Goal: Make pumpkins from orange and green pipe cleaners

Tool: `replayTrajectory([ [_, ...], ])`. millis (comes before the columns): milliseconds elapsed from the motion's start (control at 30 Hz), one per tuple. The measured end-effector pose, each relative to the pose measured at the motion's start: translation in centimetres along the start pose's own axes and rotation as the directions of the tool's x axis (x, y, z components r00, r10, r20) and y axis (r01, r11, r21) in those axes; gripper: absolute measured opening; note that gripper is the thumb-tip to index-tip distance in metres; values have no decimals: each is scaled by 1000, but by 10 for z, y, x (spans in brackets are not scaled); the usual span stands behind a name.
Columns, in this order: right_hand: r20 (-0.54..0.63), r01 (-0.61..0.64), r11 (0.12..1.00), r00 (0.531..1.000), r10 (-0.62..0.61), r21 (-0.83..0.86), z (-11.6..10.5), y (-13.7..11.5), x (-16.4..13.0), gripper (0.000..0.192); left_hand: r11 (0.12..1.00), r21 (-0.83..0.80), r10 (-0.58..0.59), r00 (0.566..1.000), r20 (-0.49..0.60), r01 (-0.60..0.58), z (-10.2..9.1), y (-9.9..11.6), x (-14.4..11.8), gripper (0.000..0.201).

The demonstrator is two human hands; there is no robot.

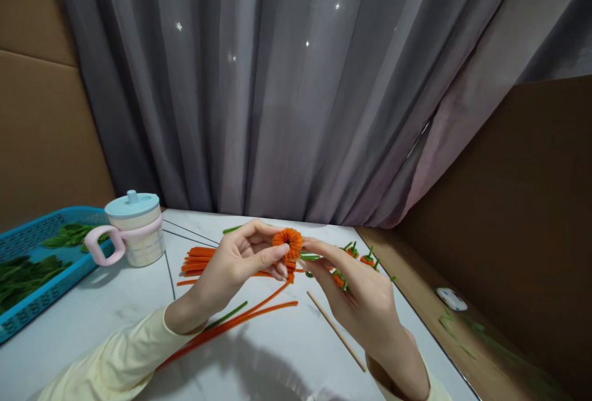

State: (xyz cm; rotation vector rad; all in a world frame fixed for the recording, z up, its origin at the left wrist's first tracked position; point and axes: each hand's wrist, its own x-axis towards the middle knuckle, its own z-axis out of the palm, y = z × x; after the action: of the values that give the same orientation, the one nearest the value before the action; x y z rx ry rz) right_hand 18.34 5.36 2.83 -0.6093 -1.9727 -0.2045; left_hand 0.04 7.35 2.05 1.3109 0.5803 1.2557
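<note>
A blue basket [28, 302] at the table's [115, 302] left edge holds green leafy pieces [23, 271]; beside it stands a lidded cup [136, 228] with a pink handle, contents hidden. Above the table, the left hand [231, 268] and right hand [356, 296] pinch an orange coiled piece [287, 240] between closed fingertips. Orange stems [203, 260] lie beneath, a wooden stick [335, 330] alongside, small finished orange pieces [361, 258] behind the right hand.

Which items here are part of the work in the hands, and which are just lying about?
In use:
- orange pipe-cleaner coil, pinched between left hand and right hand
- orange pipe cleaners
- finished small orange pieces
- wooden stick

Lying about:
- lidded cup
- blue tray of green leaves
- small white object
</note>
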Motion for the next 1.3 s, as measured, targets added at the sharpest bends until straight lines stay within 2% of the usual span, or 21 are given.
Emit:
replayTrajectory([
  [267,-64,2,1000,998,-4,-25,3,2,-2,25,1000,-1,16,1000,10,-16,2,0,-1,17],
  [533,-96,45,996,994,-52,-76,12,3,-9,38,999,-15,32,999,25,-32,2,-1,-2,14],
  [833,-267,-35,988,964,-6,-150,24,-7,-8,34,999,-33,43,999,0,-43,5,-5,-3,17],
  [967,-221,-5,991,975,-26,-136,20,-4,-7,32,1000,7,12,1000,25,-12,5,-1,-3,13],
  [1167,-152,144,971,973,-175,-193,14,1,-5,32,1000,28,-8,999,34,7,5,1,-3,14],
  [1300,-121,156,964,975,-185,-216,13,-1,-3,28,999,51,-11,999,37,9,5,2,-3,14],
])
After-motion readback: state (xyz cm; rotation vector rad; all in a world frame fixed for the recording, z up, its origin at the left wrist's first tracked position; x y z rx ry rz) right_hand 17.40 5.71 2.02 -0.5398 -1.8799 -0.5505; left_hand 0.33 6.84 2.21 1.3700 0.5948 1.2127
